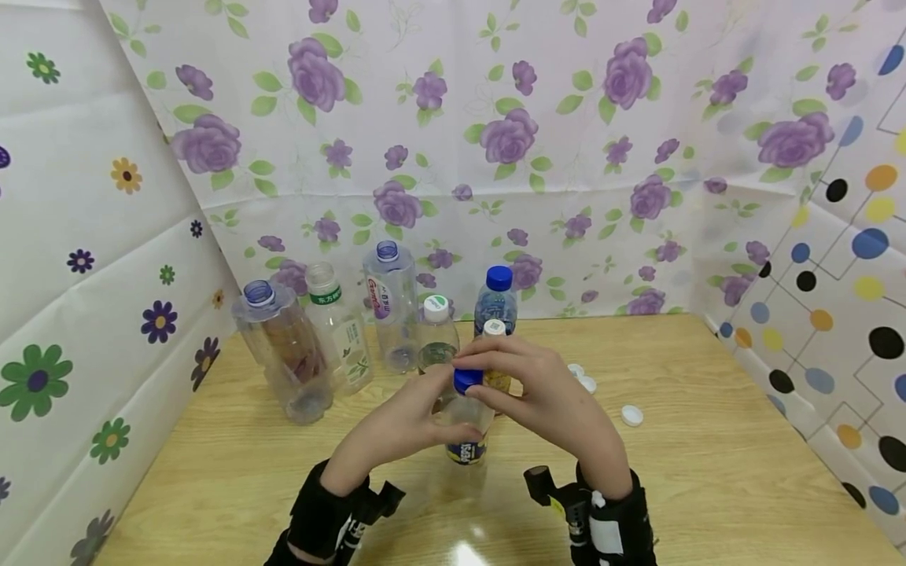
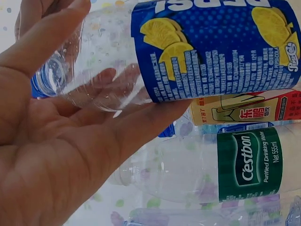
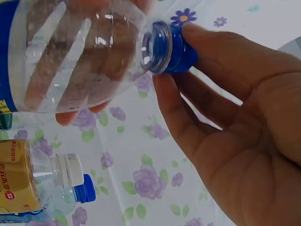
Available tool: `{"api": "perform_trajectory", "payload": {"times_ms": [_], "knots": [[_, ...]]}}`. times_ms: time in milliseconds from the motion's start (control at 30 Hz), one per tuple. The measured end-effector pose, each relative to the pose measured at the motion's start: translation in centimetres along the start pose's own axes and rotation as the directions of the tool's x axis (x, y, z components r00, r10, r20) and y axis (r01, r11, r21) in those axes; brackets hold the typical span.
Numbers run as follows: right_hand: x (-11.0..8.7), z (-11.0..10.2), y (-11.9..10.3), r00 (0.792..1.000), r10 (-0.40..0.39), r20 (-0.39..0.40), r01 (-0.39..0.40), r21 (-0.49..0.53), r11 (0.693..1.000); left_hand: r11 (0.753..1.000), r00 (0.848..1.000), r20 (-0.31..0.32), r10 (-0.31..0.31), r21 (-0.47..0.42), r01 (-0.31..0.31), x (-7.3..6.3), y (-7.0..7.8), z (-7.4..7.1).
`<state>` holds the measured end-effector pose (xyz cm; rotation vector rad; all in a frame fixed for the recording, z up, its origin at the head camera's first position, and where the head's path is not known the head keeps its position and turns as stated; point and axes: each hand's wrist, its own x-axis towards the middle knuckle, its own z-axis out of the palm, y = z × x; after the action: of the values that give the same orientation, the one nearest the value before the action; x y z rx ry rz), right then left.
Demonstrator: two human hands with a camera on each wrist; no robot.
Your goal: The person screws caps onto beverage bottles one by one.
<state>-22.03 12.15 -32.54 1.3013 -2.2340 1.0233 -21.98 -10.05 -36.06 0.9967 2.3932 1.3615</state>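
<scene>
A clear Pepsi bottle (image 1: 465, 453) with a blue lemon-printed label is upright in front of me in the head view. My left hand (image 1: 403, 423) grips its upper body, thumb on the near side and fingers behind, as the left wrist view shows on the bottle (image 2: 211, 52). The blue cap (image 3: 181, 49) sits at the bottle's mouth. Thumb and fingers of my right hand (image 1: 541, 385) pinch this cap from above. Whether the bottle's base touches the table is hard to tell. No liquid shows in its upper part.
Behind stand uncapped bottles: a wide clear bottle (image 1: 283, 354), a green-necked bottle (image 1: 343, 338) and a tall bottle (image 1: 392, 314). Nearby are a white-capped Cestbon bottle (image 1: 437, 338), a blue-capped bottle (image 1: 495, 299) and a gold-labelled bottle (image 3: 19, 176). White caps (image 1: 632, 415) lie right.
</scene>
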Motion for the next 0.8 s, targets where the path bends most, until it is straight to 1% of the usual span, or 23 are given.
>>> {"api": "perform_trajectory", "payload": {"times_ms": [133, 267, 333, 433, 533, 600, 700, 800], "knots": [[0.0, -0.3, 0.2, 0.998, -0.048, 0.041, 0.048, -0.005, 0.999, 1.000, 1.000, 0.021, -0.001, 0.019, 0.001, -0.1, 0.1, -0.1], [0.0, -0.2, 0.2, 0.997, -0.067, 0.045, 0.067, -0.009, 0.998, 1.000, 1.000, 0.027, 0.007, 0.029, -0.008, 0.0, 0.1, -0.1], [0.1, -0.1, 0.1, 0.998, -0.052, 0.029, 0.052, -0.015, 0.999, 1.000, 1.000, 0.017, 0.004, 0.030, -0.004, -0.1, 0.1, -0.1], [0.2, 0.3, -0.2, 1.000, 0.000, -0.016, -0.001, -0.044, 0.999, 1.000, 1.000, 0.006, 0.009, 0.010, -0.009, 0.0, 0.1, -0.1], [0.3, 0.8, -0.6, 0.996, 0.062, -0.062, -0.067, -0.079, 0.995, 1.000, 1.000, -0.004, 0.018, -0.004, -0.018, 0.1, 0.1, 0.0], [0.4, 1.0, -1.0, 0.993, 0.088, -0.085, -0.096, -0.097, 0.991, 1.000, 1.000, -0.009, 0.015, -0.003, -0.015, 0.1, 0.1, 0.0], [0.5, 1.3, -1.3, 0.990, 0.104, -0.097, -0.114, -0.112, 0.987, 1.000, 1.000, -0.014, -0.001, 0.009, 0.002, 0.1, 0.1, -0.1], [0.6, 1.2, -1.3, 0.991, 0.102, -0.086, -0.112, -0.121, 0.986, 1.000, 1.000, -0.014, -0.010, 0.011, 0.010, 0.1, 0.1, -0.1]]}}
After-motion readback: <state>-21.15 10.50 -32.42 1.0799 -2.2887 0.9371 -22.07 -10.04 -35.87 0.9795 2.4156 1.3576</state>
